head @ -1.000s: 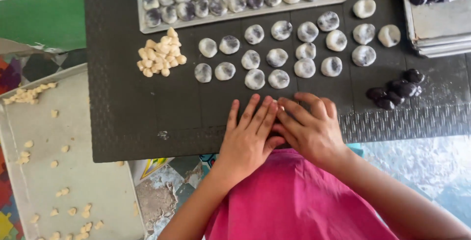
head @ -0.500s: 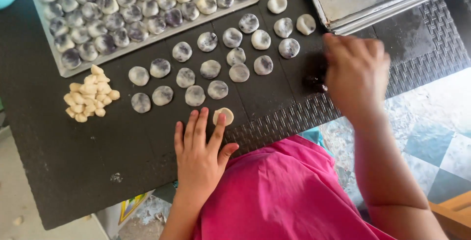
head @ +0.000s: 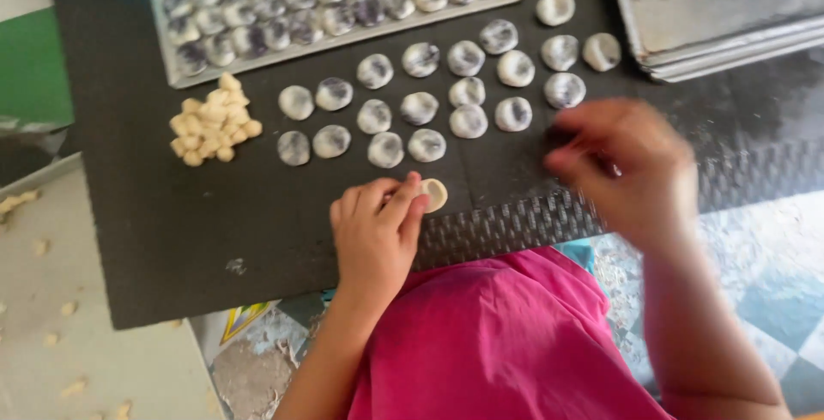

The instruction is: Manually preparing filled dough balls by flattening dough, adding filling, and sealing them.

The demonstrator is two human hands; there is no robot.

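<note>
A dough disc (head: 433,194), pale and flat, is pinned on the black mat (head: 172,214) under the fingertips of the left hand (head: 375,235), at about 1 o'clock from that hand's palm. The left hand is laid palm down with fingers loosely curled, pressing rather than gripping the disc. The right hand (head: 631,171) is blurred and raised over the mat at 3 o'clock from the disc; its fingers appear pinched together near something dark, but what is held cannot be told. Rows of marbled balls (head: 421,107) are set on the mat at 12 o'clock from the disc. A heap of plain dough lumps (head: 213,120) is seen at 10 o'clock, well apart. A tray (head: 163,42) filled with more marbled balls is placed beyond the rows at 11 o'clock. A second tray (head: 730,17) with dark balls is seen at 2 o'clock. A pink garment (head: 498,343) is visible at 6 o'clock.
</note>
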